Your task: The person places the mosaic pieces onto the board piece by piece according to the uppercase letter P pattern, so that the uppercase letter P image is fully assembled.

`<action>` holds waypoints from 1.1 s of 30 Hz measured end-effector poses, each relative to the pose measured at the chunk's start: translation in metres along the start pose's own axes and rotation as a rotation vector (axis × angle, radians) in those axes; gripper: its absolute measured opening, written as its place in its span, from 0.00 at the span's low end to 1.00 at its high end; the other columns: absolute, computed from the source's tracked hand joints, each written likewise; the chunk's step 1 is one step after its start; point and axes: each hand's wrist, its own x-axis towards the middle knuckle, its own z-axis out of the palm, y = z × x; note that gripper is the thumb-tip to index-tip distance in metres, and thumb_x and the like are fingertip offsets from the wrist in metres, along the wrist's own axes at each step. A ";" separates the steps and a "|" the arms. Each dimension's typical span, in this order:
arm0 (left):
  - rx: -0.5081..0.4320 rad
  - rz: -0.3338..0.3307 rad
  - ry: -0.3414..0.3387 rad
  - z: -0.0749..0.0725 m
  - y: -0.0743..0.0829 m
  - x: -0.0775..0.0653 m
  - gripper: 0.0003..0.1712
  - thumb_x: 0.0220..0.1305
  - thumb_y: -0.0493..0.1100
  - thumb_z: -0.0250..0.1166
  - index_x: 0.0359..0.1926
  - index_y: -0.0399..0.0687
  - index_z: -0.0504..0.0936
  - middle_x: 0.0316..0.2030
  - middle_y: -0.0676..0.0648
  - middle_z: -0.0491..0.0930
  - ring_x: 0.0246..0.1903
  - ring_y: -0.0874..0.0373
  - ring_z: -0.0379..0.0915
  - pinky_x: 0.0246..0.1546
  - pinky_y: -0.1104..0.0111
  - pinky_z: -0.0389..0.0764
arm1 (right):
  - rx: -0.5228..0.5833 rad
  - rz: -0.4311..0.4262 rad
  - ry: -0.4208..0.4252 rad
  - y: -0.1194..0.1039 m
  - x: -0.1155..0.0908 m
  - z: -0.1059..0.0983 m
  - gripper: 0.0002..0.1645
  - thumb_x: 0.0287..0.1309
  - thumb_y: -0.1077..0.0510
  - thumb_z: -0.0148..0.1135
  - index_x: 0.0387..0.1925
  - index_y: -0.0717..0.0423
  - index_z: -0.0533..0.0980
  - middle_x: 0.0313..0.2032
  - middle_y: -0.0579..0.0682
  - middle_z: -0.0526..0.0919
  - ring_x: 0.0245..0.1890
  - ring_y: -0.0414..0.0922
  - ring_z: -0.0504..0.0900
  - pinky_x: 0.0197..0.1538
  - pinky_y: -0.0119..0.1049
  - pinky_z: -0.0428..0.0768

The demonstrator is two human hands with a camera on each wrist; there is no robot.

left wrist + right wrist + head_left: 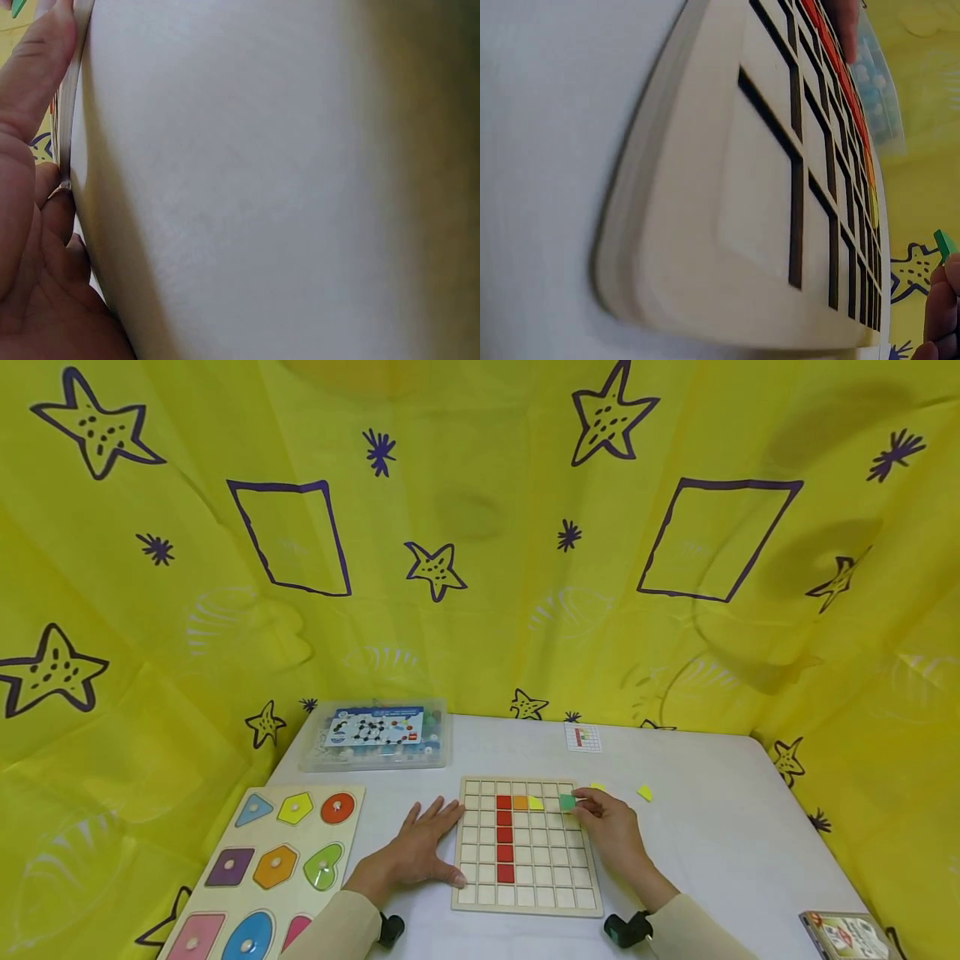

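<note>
A wooden grid board [527, 910] lies on the white table in the head view. Red square tiles [505, 835] fill part of one column, with an orange tile [521, 803] and a yellow triangular tile [533, 804] to the right of the topmost one. Between thumb and fingers my right hand [613, 835] pinches a green square tile [567, 802] over the board's upper right. In the right wrist view, the green tile [945, 243] appears raised above the grid. Spread along the board's left edge, my left hand [412, 852] touches it with fingertips and thumb.
Two yellow pieces lie beyond my right hand, one a triangle [645, 792]. A small pattern card [583, 737] is at the back. A shape puzzle board [292, 827] and a clear plastic case [375, 758] are left. A small box [847, 935] sits front right.
</note>
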 end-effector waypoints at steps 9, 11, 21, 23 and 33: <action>-0.006 0.003 -0.001 0.000 -0.001 0.000 0.69 0.46 0.61 0.85 0.83 0.45 0.59 0.82 0.43 0.57 0.84 0.41 0.40 0.83 0.41 0.34 | 0.040 0.018 -0.057 -0.012 -0.008 0.019 0.14 0.65 0.65 0.70 0.52 0.55 0.86 0.35 0.47 0.87 0.37 0.42 0.80 0.37 0.26 0.79; -0.004 0.004 -0.001 0.000 -0.001 0.000 0.69 0.46 0.61 0.85 0.83 0.44 0.59 0.82 0.43 0.57 0.84 0.41 0.40 0.83 0.41 0.34 | 0.055 0.019 -0.067 -0.013 -0.011 0.023 0.14 0.65 0.66 0.70 0.52 0.56 0.86 0.35 0.47 0.86 0.37 0.41 0.79 0.37 0.26 0.79; 0.008 -0.005 -0.008 0.001 -0.001 0.001 0.69 0.46 0.62 0.84 0.83 0.45 0.59 0.83 0.44 0.57 0.84 0.42 0.40 0.83 0.41 0.34 | 0.106 0.008 -0.106 -0.015 -0.019 0.038 0.12 0.63 0.68 0.69 0.48 0.57 0.87 0.33 0.47 0.87 0.35 0.41 0.80 0.36 0.26 0.80; 0.006 -0.005 -0.008 0.001 -0.001 0.001 0.69 0.46 0.62 0.84 0.83 0.45 0.59 0.83 0.44 0.57 0.84 0.42 0.40 0.83 0.41 0.35 | 0.105 0.010 -0.118 -0.016 -0.020 0.040 0.12 0.63 0.68 0.69 0.47 0.57 0.87 0.33 0.46 0.86 0.35 0.42 0.80 0.35 0.26 0.80; 0.026 -0.003 -0.006 0.001 -0.004 0.004 0.69 0.45 0.64 0.84 0.83 0.47 0.59 0.82 0.45 0.58 0.84 0.42 0.40 0.83 0.41 0.34 | 0.043 -0.050 -0.156 -0.017 -0.023 0.046 0.11 0.59 0.67 0.73 0.44 0.55 0.88 0.33 0.43 0.86 0.35 0.39 0.79 0.37 0.27 0.81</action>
